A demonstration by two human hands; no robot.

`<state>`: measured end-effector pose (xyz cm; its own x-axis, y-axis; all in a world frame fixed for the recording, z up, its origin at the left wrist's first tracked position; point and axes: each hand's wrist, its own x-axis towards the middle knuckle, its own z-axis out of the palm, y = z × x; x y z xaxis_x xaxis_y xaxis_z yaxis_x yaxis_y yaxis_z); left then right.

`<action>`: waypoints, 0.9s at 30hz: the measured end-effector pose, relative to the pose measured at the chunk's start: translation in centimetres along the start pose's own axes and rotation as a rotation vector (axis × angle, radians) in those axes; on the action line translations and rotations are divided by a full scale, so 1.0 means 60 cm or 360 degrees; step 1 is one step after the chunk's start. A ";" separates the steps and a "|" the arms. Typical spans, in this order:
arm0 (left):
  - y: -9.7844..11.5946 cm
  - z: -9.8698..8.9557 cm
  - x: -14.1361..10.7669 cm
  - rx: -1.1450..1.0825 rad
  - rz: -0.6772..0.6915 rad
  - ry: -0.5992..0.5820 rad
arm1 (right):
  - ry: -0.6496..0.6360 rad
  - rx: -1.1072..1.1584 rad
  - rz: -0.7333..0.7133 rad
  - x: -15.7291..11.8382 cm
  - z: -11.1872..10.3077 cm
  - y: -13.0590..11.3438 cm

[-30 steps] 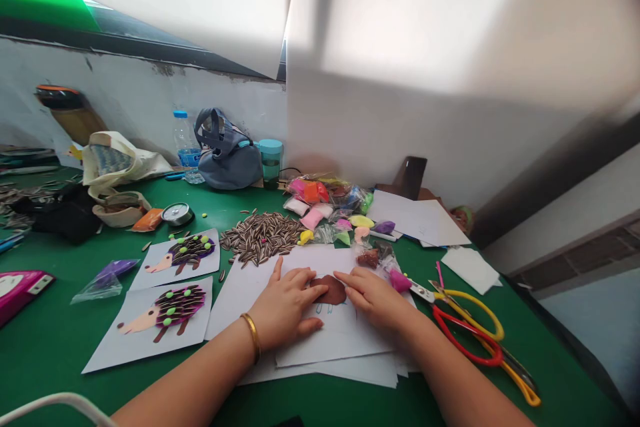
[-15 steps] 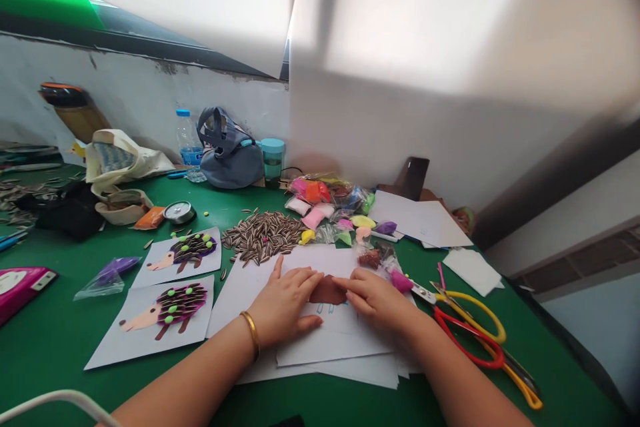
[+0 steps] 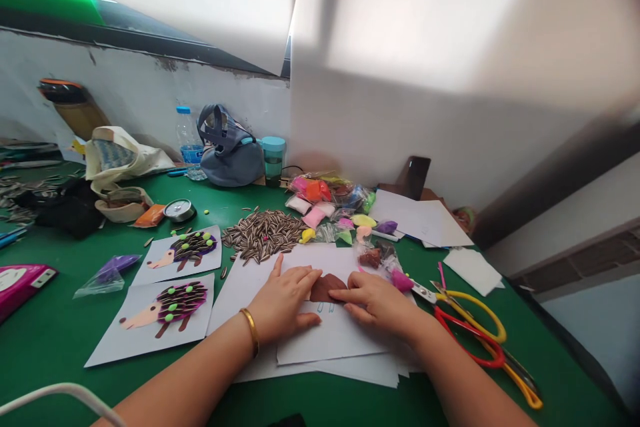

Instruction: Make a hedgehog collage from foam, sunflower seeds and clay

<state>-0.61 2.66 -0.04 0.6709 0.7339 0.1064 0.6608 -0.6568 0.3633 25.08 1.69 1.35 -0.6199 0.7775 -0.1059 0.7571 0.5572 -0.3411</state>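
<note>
A flat brown piece of modelling clay (image 3: 327, 287) lies on a white sheet of paper (image 3: 320, 340), over a drawing whose small blue leg outlines show below it. My left hand (image 3: 287, 300), with a gold bangle at the wrist, rests flat on the paper with fingers spread, their tips at the clay's left edge. From the other side, my right hand (image 3: 375, 299) presses its outstretched index fingertip on the clay's lower right part; its other fingers are partly bent. Neither hand grips anything. Two hedgehog pictures (image 3: 167, 313) of clay and seeds lie to the left.
Sunflower seeds (image 3: 265, 235) are heaped behind the paper. Bagged coloured clay (image 3: 315, 193) sits at the back, with an opened brown clay packet (image 3: 370, 257) nearer. Scissors with red and yellow handles (image 3: 470, 327) lie right. A blue bag (image 3: 231, 153) stands against the wall.
My right index finger has moved from the clay's upper right edge down to its lower right part, uncovering more of its top. My left hand stays nearly still.
</note>
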 end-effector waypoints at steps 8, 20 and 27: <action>0.001 -0.001 0.001 0.0003 -0.0014 -0.0012 | 0.0047 -0.0041 0.0030 0.001 0.001 -0.004; 0.001 -0.002 0.002 0.0008 -0.0022 -0.0029 | 0.0107 0.0017 -0.0010 0.009 0.011 0.007; 0.003 -0.003 0.003 0.0004 -0.0020 -0.0025 | 0.0143 -0.0144 0.0045 0.014 0.014 -0.005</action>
<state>-0.45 2.72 0.20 0.6677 0.7393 0.0870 0.6701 -0.6478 0.3624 24.18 1.95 0.56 -0.5800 0.8141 -0.0286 0.7921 0.5554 -0.2531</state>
